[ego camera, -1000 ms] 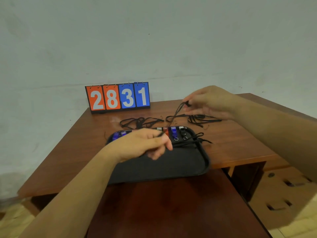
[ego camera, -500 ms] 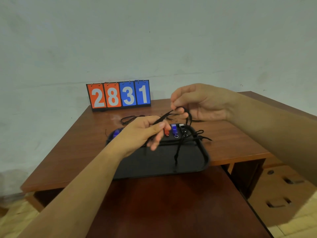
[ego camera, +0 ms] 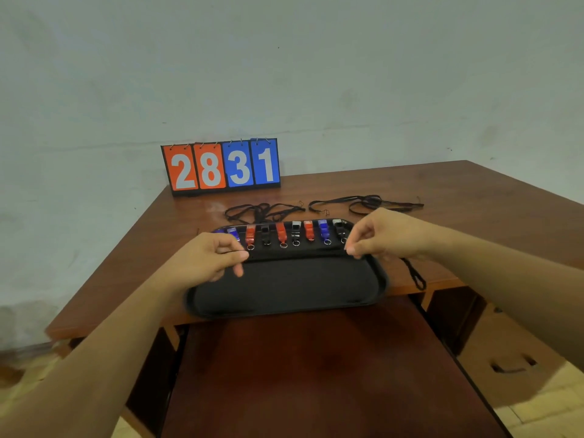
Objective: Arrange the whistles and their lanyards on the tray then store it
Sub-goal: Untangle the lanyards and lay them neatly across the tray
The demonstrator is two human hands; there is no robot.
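**Lanyard lowered onto the tray**

Left grip (ego camera: 205, 260) and right grip (ego camera: 385, 238) each pinch the lanyard (ego camera: 414, 276). A moment ago they were raised and close together; now they are apart and low, stretching it across the tray (ego camera: 284, 312) below the whistles (ego camera: 281, 235). Its end trails on the bench (ego camera: 474, 197).

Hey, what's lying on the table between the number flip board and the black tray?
In the head view, a tangled bunch of black lanyards lies on the table there; a second bunch lies further right.
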